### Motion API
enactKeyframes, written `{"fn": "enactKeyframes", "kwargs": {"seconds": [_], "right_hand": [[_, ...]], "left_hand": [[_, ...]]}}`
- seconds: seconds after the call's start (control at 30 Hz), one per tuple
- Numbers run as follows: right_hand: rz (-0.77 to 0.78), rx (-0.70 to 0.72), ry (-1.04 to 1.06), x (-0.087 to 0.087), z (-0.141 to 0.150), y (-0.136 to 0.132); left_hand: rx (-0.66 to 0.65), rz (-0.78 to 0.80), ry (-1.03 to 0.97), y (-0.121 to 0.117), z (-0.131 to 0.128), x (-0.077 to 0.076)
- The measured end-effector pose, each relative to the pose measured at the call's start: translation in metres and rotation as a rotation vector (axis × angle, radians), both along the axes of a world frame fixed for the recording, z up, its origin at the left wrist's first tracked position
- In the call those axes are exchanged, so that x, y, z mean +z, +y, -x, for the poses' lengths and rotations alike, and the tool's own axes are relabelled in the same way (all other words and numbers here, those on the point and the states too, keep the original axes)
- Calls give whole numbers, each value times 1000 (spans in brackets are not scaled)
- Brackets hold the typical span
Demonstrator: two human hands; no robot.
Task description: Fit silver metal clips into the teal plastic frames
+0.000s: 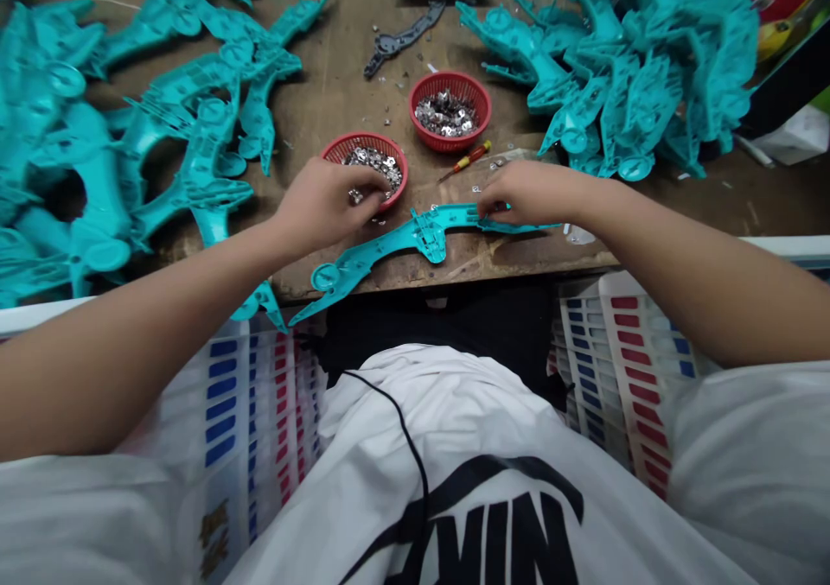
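Observation:
In front of me a long teal plastic part point(428, 236) lies across the table's front edge, its left tip jutting past it. My left hand point(334, 203) reaches over the near rim of a red basket point(403, 179) of small metal pieces point(382, 163). Its fingers are bent together among those pieces; whether one is pinched cannot be seen. Over the right half of the teal part rests my right hand point(519, 192), fingers closed down at its surface. What those fingertips hold, if anything, is hidden.
A second red basket point(486, 114) with metal pieces stands behind. A yellow-and-red screwdriver point(472, 158) lies between it and my right hand. Teal parts are heaped at left point(97, 196) and right point(622, 75). A dark grey part point(402, 41) lies farther back. Plastic crates point(224, 395) flank my lap.

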State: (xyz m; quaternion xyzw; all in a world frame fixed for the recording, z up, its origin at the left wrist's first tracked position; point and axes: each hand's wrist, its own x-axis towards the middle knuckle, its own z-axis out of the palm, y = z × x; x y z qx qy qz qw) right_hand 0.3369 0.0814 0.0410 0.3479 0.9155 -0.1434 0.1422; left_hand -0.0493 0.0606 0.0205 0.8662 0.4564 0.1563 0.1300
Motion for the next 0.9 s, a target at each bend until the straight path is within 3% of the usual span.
{"fn": "enactKeyframes", "kwargs": {"seconds": [0.17, 0.37, 0.47, 0.57, 0.73, 0.9], "right_hand": [[-66, 87, -60, -2, 4, -2], [-70, 57, -158, 6, 20, -14], [-10, 33, -71, 6, 18, -12], [84, -79, 103, 6, 12, -7], [113, -418, 274, 8, 10, -6], [146, -453, 226, 4, 11, -4]], "left_hand": [[23, 41, 21, -2, -2, 4], [38, 55, 79, -3, -4, 8], [21, 43, 75, -2, -3, 7], [3, 37, 81, -2, -3, 7], [-50, 51, 160, -5, -6, 9], [-144, 30, 121, -3, -3, 1]]}}
